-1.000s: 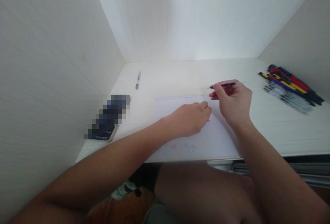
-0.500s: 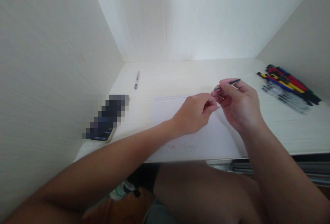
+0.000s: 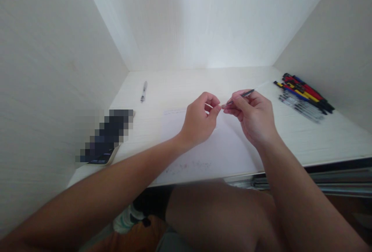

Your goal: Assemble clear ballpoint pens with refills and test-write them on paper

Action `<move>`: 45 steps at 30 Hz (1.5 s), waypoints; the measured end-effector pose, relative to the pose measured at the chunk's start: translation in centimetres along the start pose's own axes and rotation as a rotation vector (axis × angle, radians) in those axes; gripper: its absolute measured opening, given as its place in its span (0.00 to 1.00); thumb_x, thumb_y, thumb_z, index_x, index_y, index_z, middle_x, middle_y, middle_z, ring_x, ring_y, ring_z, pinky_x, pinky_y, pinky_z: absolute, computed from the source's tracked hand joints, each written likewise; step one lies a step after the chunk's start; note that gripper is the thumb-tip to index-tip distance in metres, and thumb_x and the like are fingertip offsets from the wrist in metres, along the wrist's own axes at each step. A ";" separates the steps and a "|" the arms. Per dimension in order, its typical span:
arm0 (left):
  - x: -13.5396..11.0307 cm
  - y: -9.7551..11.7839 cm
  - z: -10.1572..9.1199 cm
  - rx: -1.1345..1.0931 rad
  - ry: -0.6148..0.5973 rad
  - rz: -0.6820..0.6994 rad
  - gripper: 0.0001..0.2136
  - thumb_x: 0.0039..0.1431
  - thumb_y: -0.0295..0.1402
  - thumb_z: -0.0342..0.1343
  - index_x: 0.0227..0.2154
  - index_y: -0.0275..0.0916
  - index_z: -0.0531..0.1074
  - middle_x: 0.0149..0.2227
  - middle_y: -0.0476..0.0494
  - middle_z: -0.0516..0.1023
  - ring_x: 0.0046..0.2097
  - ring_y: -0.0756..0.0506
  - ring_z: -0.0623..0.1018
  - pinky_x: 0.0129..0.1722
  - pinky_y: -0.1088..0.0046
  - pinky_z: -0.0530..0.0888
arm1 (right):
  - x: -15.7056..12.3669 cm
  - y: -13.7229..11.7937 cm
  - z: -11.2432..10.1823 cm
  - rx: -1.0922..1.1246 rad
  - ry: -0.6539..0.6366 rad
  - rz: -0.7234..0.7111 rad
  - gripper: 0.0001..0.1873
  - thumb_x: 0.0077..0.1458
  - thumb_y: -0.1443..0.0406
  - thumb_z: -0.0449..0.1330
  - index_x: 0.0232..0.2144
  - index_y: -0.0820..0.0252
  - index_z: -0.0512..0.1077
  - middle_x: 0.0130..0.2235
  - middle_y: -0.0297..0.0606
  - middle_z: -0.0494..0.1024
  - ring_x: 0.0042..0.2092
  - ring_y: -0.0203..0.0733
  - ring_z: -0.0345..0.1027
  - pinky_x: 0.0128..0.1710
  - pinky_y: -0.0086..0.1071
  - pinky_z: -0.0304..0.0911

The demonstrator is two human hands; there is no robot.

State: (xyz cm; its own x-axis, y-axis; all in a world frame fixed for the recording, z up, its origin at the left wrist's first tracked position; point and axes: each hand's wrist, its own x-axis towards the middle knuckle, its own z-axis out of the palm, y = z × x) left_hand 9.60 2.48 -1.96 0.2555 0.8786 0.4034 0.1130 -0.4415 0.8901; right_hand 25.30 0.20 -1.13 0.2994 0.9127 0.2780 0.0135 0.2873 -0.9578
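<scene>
My right hand [image 3: 255, 114] pinches a thin dark pen refill [image 3: 247, 93] between thumb and fingers, its length slanting up to the right. Against the left, lower end of the refill, my left hand [image 3: 200, 118] brings its thumb and forefinger together in a pinch. Whatever small part lies between those left fingertips is too small to make out. Both hands are above a white sheet of paper [image 3: 200, 155], which has faint writing along its top and small marks near its bottom edge.
A clear pen barrel [image 3: 144, 91] lies at the back left of the desk [image 3: 203, 81]. A phone [image 3: 101, 157], partly pixelated, is by the left wall. Several red, blue, yellow and black pens [image 3: 308, 91] are heaped at right, beside clear barrels [image 3: 302, 108]. Panels enclose three sides.
The view has shifted, so desk items appear farther left. My left thumb and forefinger have come up to the refill's end; before, they pinched lower. My right hand keeps the refill.
</scene>
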 end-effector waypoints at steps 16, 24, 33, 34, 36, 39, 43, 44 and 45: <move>-0.2 0.6 -0.1 0.051 0.076 0.063 0.04 0.61 0.25 0.59 0.33 0.40 0.71 0.34 0.51 0.78 0.31 0.52 0.75 0.28 0.75 0.73 | -0.3 0.0 0.6 0.071 0.004 0.028 0.18 0.51 0.53 0.73 0.34 0.56 0.73 0.31 0.36 0.81 0.33 0.42 0.80 0.37 0.38 0.79; -0.1 0.3 0.2 -0.012 0.136 0.073 0.06 0.60 0.23 0.59 0.32 0.40 0.71 0.34 0.52 0.78 0.29 0.53 0.75 0.26 0.76 0.71 | -0.3 -0.3 0.3 0.176 0.045 0.067 0.19 0.49 0.54 0.77 0.33 0.57 0.74 0.31 0.34 0.81 0.33 0.38 0.79 0.34 0.31 0.77; -0.1 0.5 0.1 -0.008 0.150 0.080 0.06 0.61 0.24 0.59 0.32 0.41 0.71 0.34 0.52 0.78 0.29 0.52 0.76 0.26 0.75 0.72 | -0.4 -0.4 0.6 0.204 0.029 0.089 0.17 0.49 0.56 0.76 0.33 0.57 0.75 0.31 0.34 0.81 0.32 0.37 0.78 0.35 0.31 0.77; 0.0 0.5 0.1 -0.003 0.152 0.079 0.05 0.60 0.24 0.59 0.32 0.41 0.71 0.34 0.52 0.78 0.29 0.52 0.76 0.26 0.75 0.72 | -0.4 -0.4 0.6 0.209 0.035 0.087 0.17 0.49 0.56 0.76 0.33 0.58 0.75 0.32 0.34 0.81 0.33 0.37 0.78 0.35 0.31 0.76; -0.1 0.5 0.0 0.007 0.150 0.071 0.05 0.60 0.24 0.59 0.32 0.41 0.71 0.34 0.52 0.78 0.29 0.52 0.76 0.26 0.76 0.72 | -0.4 -0.5 0.5 0.214 0.045 0.085 0.18 0.49 0.56 0.77 0.33 0.58 0.75 0.32 0.33 0.80 0.33 0.36 0.78 0.34 0.30 0.76; -0.1 0.4 0.0 0.007 0.143 0.064 0.05 0.60 0.24 0.59 0.32 0.41 0.71 0.34 0.51 0.78 0.30 0.52 0.76 0.26 0.76 0.72 | -0.4 -0.5 0.5 0.216 0.039 0.090 0.18 0.49 0.55 0.76 0.33 0.58 0.75 0.31 0.34 0.80 0.32 0.36 0.78 0.34 0.30 0.75; -0.1 0.4 0.1 -0.011 0.133 0.067 0.05 0.60 0.25 0.60 0.32 0.41 0.71 0.33 0.51 0.78 0.29 0.52 0.76 0.24 0.77 0.71 | -0.6 -0.5 0.7 0.220 0.018 0.104 0.17 0.49 0.55 0.77 0.32 0.57 0.75 0.31 0.34 0.81 0.32 0.37 0.77 0.35 0.32 0.75; -0.1 0.4 0.1 -0.009 0.131 0.063 0.05 0.60 0.25 0.60 0.32 0.41 0.71 0.33 0.51 0.78 0.29 0.52 0.76 0.24 0.77 0.71 | -0.6 -0.5 0.7 0.222 0.014 0.108 0.17 0.49 0.55 0.77 0.32 0.57 0.75 0.31 0.34 0.81 0.32 0.37 0.78 0.35 0.32 0.75; -0.1 0.5 0.1 -0.005 0.130 0.058 0.05 0.60 0.24 0.60 0.32 0.41 0.71 0.33 0.52 0.78 0.29 0.53 0.75 0.24 0.77 0.71 | -0.6 -0.5 0.8 0.226 0.009 0.113 0.17 0.48 0.55 0.77 0.32 0.57 0.76 0.32 0.34 0.81 0.33 0.37 0.78 0.35 0.32 0.75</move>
State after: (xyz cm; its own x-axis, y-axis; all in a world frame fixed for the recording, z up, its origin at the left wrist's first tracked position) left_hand 9.74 2.17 -1.60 0.1354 0.8680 0.4777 0.0966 -0.4914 0.8655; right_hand 24.38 -0.28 -0.78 0.2958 0.9403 0.1684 -0.2340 0.2423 -0.9416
